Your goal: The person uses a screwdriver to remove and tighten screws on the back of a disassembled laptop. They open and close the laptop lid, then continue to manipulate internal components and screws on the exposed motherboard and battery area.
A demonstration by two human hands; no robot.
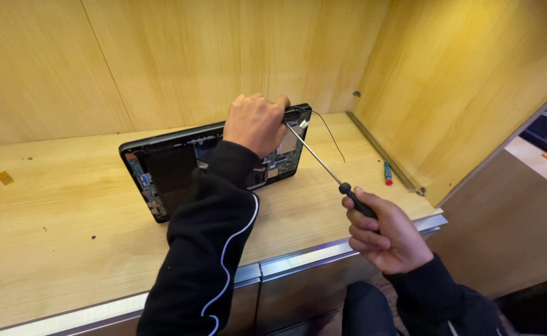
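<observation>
Right hand [385, 239] fists the screwdriver [323, 165]; left hand [256, 122] clamps the laptop [167, 171] mid-frame. That long shaft could slip and gouge the board.

Surface: I see a pale wooden worktop [49, 249] set in a wooden alcove, grain running side to side.
Front edge: I note a shiny metal strip [298, 261] along the near side.
Middle: an opened laptop [167, 168] lies on the wood, black, its circuit boards showing, far side against the back wall.
Right of it: a thin black wire [332, 140] trails from the laptop's corner onto the wood.
Far right: a small screwdriver [388, 173], red and green, lies near the side wall.
Left: a small yellow tag [4, 178] lies flat, well apart from the laptop.
</observation>
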